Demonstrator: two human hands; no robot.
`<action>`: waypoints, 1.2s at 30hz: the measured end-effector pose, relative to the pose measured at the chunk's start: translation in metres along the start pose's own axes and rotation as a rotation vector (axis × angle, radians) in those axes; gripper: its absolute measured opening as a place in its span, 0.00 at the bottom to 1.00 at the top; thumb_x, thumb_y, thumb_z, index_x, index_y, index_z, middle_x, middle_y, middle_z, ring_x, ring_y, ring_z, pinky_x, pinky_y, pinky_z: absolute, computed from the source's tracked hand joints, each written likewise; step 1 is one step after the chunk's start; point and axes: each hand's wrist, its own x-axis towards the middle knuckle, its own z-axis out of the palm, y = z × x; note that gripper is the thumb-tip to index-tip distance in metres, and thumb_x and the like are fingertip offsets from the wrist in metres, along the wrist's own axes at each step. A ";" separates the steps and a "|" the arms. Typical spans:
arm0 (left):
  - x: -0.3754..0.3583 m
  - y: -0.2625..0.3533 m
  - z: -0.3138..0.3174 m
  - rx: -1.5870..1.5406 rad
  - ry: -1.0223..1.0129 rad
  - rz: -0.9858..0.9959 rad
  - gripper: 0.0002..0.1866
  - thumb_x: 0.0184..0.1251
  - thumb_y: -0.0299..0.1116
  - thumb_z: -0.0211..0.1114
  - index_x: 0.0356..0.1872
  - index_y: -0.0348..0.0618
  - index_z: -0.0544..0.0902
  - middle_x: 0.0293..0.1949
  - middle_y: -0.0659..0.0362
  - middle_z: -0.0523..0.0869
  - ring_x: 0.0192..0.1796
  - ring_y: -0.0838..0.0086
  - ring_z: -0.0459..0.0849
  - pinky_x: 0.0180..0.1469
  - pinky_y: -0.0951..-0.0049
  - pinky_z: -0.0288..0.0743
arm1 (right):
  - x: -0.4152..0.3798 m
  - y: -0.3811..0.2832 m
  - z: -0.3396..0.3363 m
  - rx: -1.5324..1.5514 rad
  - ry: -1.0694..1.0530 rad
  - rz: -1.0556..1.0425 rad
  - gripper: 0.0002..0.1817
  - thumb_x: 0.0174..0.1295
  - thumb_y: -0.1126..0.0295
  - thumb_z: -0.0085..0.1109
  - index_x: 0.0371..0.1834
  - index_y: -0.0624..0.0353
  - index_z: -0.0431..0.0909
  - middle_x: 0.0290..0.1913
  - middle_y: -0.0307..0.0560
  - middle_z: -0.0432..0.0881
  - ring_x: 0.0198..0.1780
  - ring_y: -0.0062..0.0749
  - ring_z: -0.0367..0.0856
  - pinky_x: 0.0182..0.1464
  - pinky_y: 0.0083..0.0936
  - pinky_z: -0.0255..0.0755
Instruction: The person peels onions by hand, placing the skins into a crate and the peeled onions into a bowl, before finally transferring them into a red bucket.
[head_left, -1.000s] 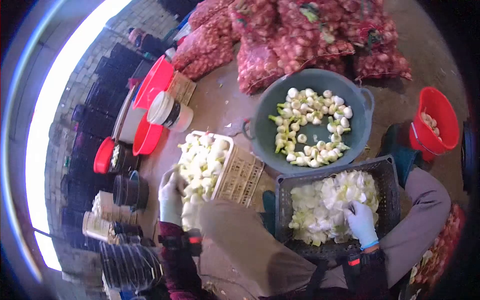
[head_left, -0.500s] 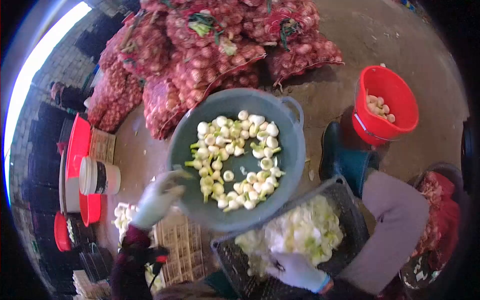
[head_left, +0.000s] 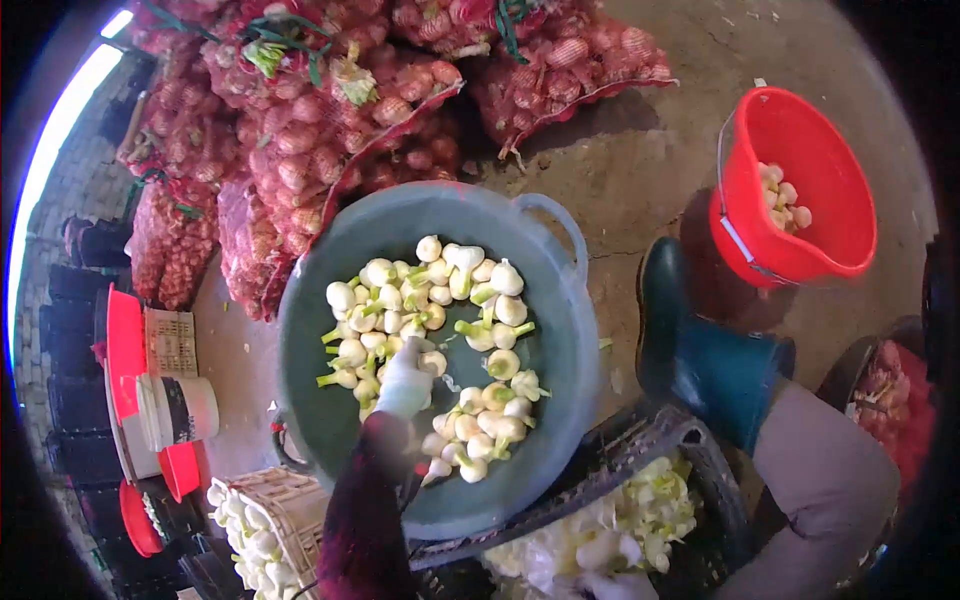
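A round grey-blue basin (head_left: 310, 250) holds many white garlic bulbs (head_left: 380, 272) with short green stems. My left hand (head_left: 405, 382), in a white glove, reaches down into the basin among them. Its fingertips are right at one garlic bulb (head_left: 432, 363), and how the fingers close on it cannot be made out. At the bottom edge, my gloved right hand (head_left: 615, 586) is at the pale peelings (head_left: 640, 520) in a black crate (head_left: 715, 470); its fingers are mostly hidden.
Red mesh sacks (head_left: 310, 140) full of bulbs are piled behind the basin. A red bucket (head_left: 740, 225) with some bulbs stands at right, beyond my boot (head_left: 700, 360). At left are a white tub (head_left: 180, 412), red basins (head_left: 125, 340) and a woven crate (head_left: 285, 500) of bulbs.
My left hand has moved from outside the basin's left rim in over the bulbs. The right hand sits lower in view, nearly out of frame. The view has shifted.
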 end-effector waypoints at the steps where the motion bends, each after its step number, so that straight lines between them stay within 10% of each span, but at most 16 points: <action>1: -0.019 0.010 -0.012 -0.404 0.002 -0.066 0.17 0.59 0.20 0.57 0.50 0.41 0.76 0.30 0.58 0.79 0.29 0.75 0.79 0.28 0.76 0.74 | -0.004 0.000 0.002 -0.023 0.062 -0.067 0.10 0.65 0.61 0.58 0.38 0.57 0.79 0.24 0.55 0.78 0.25 0.53 0.78 0.26 0.43 0.68; 6: -0.142 0.041 -0.100 -0.814 -0.083 0.190 0.24 0.66 0.37 0.59 0.63 0.45 0.71 0.44 0.56 0.80 0.38 0.69 0.79 0.36 0.75 0.72 | -0.030 -0.003 0.005 -0.004 0.067 -0.167 0.13 0.65 0.60 0.60 0.38 0.60 0.80 0.26 0.55 0.80 0.28 0.52 0.80 0.30 0.40 0.72; 7: -0.179 0.070 -0.112 -1.327 -0.224 0.108 0.22 0.68 0.40 0.58 0.62 0.46 0.72 0.45 0.56 0.80 0.37 0.70 0.78 0.35 0.76 0.70 | -0.035 -0.004 0.006 0.012 0.056 -0.180 0.13 0.64 0.59 0.60 0.41 0.58 0.81 0.28 0.53 0.82 0.30 0.48 0.82 0.32 0.38 0.74; 13: -0.322 0.123 -0.098 -0.909 0.152 0.067 0.17 0.68 0.38 0.61 0.52 0.43 0.74 0.29 0.66 0.75 0.25 0.84 0.70 0.26 0.82 0.65 | -0.061 0.001 0.014 -0.017 -0.026 -0.249 0.10 0.63 0.63 0.57 0.41 0.55 0.82 0.29 0.52 0.83 0.32 0.50 0.83 0.35 0.38 0.76; 16: -0.375 0.120 -0.069 -0.792 0.212 -0.034 0.14 0.67 0.42 0.61 0.40 0.42 0.76 0.25 0.66 0.72 0.19 0.84 0.65 0.20 0.84 0.58 | -0.062 0.008 0.015 0.019 0.027 -0.406 0.13 0.65 0.64 0.59 0.45 0.61 0.82 0.37 0.48 0.87 0.35 0.34 0.86 0.40 0.27 0.76; 23: -0.417 0.094 0.008 -1.267 0.369 -0.253 0.12 0.70 0.37 0.61 0.30 0.41 0.75 0.23 0.63 0.75 0.19 0.80 0.72 0.20 0.81 0.62 | -0.065 0.019 0.019 0.256 -0.109 -0.301 0.13 0.68 0.69 0.56 0.50 0.66 0.79 0.40 0.43 0.84 0.37 0.19 0.82 0.38 0.19 0.77; 31: -0.400 0.089 0.065 -1.550 0.214 -0.468 0.25 0.69 0.58 0.56 0.22 0.48 0.72 0.24 0.57 0.81 0.25 0.66 0.83 0.29 0.68 0.79 | -0.067 0.010 0.039 0.004 -0.050 -0.475 0.19 0.58 0.63 0.66 0.49 0.62 0.80 0.38 0.55 0.84 0.40 0.47 0.83 0.43 0.36 0.75; 36: -0.400 0.091 0.064 -1.910 0.168 -0.259 0.36 0.70 0.61 0.52 0.60 0.33 0.69 0.49 0.51 0.79 0.48 0.59 0.81 0.49 0.57 0.79 | -0.055 0.015 0.035 0.053 0.082 -0.350 0.14 0.59 0.62 0.65 0.36 0.63 0.80 0.29 0.58 0.81 0.32 0.54 0.80 0.34 0.41 0.71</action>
